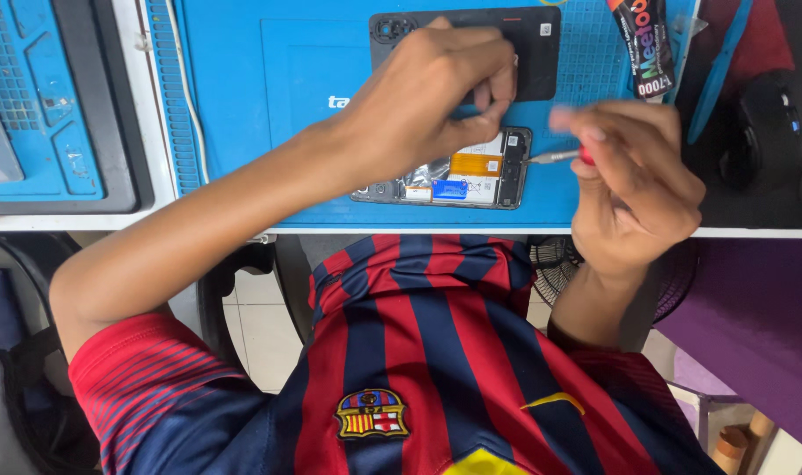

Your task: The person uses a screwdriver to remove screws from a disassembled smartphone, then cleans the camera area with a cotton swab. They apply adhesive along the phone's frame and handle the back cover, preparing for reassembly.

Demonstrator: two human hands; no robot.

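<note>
A blue mat (269, 105) covers the counter. On it lies an opened phone (454, 176); the left hand (427, 97) presses it, grip closed, perhaps pinching something. The right hand (634, 185) grips a small screwdriver (555, 157) touching the phone's edge.

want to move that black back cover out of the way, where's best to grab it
Take the black back cover by its right short edge, coming from the right. It lies flat on the blue mat, and the left hand covers its left and middle; only the right end is exposed.
</note>
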